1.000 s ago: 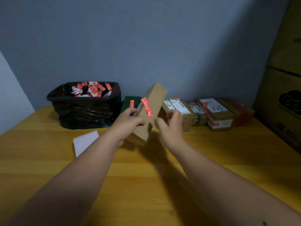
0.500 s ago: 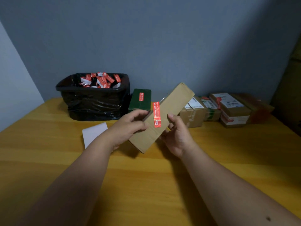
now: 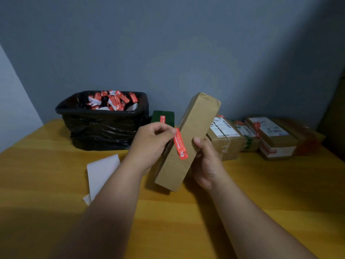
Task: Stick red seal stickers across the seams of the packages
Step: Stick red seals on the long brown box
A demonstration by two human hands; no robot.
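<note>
The long box's (image 3: 188,144) far side and the print on its red sticker (image 3: 180,144) cannot be made out.

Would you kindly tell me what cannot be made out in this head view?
- Print on the red seal sticker: too small and blurred.
- Upper end of the sticker: behind the left hand.
- Long brown cardboard package: back face turned away, fingers of the right hand hidden behind it.
- Shipping labels on the rear boxes: blurred.
</note>
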